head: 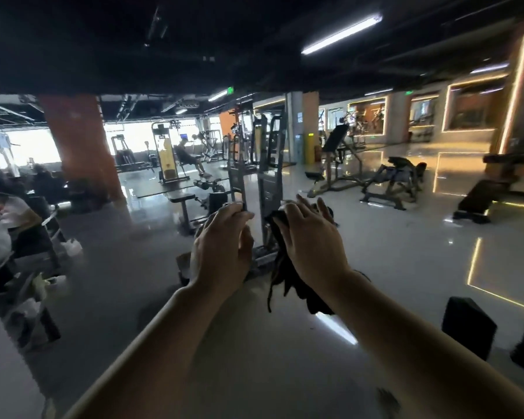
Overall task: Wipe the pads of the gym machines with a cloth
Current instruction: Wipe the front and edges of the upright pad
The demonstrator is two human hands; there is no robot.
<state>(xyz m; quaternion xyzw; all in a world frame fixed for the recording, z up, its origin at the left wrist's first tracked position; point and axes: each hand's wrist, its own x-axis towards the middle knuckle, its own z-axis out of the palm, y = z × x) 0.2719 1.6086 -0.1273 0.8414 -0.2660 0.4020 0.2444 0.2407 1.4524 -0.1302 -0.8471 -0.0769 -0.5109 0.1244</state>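
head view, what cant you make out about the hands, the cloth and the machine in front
- Right hand: palm side faces away, so its hold on the dark cloth is hidden.
- Left hand: fingertips curl over something dark, too blurred to name.
- Machine frame: its base sits behind both hands, and no pad on it can be made out.

Black cloth (288, 282); orange pillar (79, 140); glossy grey floor (375, 267); yellow machine panel (167, 158).
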